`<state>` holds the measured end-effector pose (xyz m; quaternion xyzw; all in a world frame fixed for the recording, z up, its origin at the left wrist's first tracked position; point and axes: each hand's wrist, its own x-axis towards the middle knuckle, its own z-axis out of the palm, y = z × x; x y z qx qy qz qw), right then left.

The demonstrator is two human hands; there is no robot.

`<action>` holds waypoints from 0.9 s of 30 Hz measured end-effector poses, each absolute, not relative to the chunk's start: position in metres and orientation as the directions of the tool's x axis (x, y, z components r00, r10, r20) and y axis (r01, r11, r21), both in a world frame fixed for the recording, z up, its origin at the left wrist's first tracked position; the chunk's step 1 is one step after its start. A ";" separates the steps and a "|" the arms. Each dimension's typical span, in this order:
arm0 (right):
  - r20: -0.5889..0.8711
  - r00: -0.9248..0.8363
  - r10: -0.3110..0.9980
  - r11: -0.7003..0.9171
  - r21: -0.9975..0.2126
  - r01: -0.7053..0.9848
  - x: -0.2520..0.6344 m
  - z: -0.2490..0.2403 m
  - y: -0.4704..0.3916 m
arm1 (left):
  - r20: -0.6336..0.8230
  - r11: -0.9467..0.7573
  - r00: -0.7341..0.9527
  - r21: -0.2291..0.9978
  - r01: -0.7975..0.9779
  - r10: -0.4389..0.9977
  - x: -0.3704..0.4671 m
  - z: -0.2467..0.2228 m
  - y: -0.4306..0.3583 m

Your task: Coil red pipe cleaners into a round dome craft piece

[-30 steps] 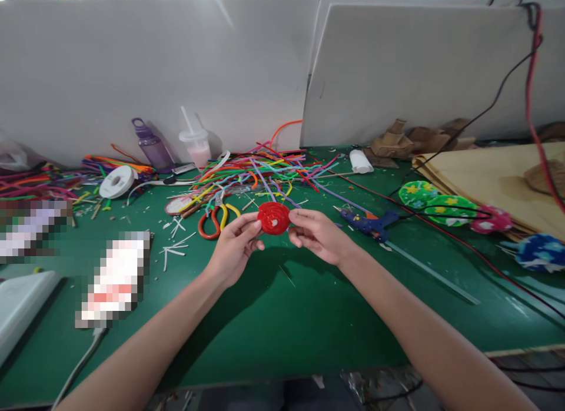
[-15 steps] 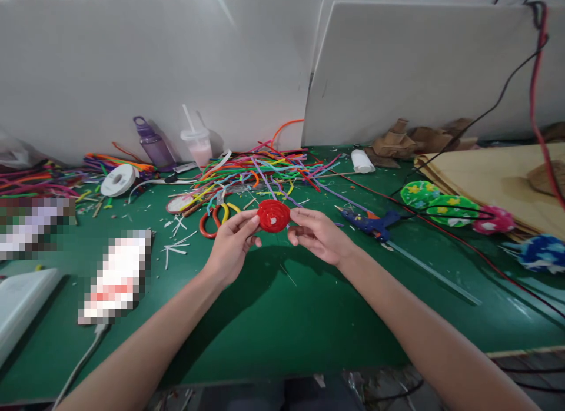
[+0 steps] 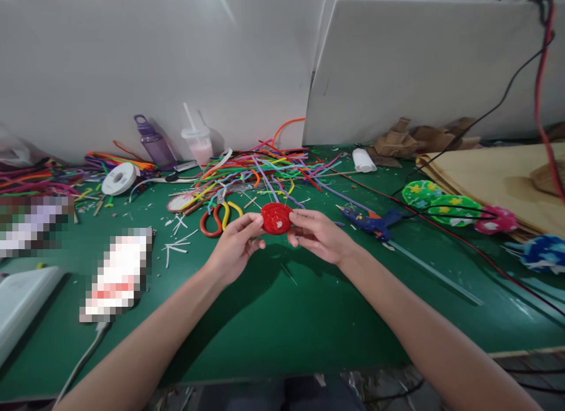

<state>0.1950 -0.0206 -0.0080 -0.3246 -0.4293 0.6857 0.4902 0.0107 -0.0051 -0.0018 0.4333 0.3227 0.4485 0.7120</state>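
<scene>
Between my hands is a round red disc of coiled pipe cleaner (image 3: 274, 212), with a small pale spot near its lower middle. My left hand (image 3: 236, 243) pinches its left edge with thumb and finger. On the opposite edge, my right hand (image 3: 318, 234) grips it in the same way. The disc is raised over the green table, and a shadow falls beneath the hands. Just behind my left hand lie pliers with one red and one yellow handle (image 3: 212, 221). To the right of my right hand rests a blue glue gun (image 3: 371, 221) with a long clear glue stick.
A heap of coloured pipe cleaners (image 3: 265, 166) spreads along the back. Behind it stand a purple bottle (image 3: 154, 146) and a lidded cup (image 3: 198, 143). Green flowered discs (image 3: 454, 211) lie at right, beside brown paper (image 3: 494, 169). A white spool (image 3: 120, 179) sits at left.
The red disc has shifted slightly right in view and looks tilted a little differently, its pale spot now lower and further right. Both hands keep their hold on its edges.
</scene>
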 end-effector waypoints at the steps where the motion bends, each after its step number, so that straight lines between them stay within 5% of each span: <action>1: -0.021 -0.305 0.952 -0.145 -0.909 -0.390 0.195 -0.008 -0.021 | -0.080 0.228 0.380 0.904 -0.362 0.921 0.011 -0.001 -0.005; 10: 0.003 -0.329 0.944 -0.114 -0.936 -0.334 0.194 -0.006 -0.023 | -0.180 0.327 0.373 0.866 -0.380 0.910 0.010 0.001 -0.004; 27: -0.040 -0.255 0.966 -0.150 -0.890 -0.430 0.199 -0.012 -0.016 | -0.083 0.218 0.465 0.944 -0.246 0.881 0.009 -0.004 -0.004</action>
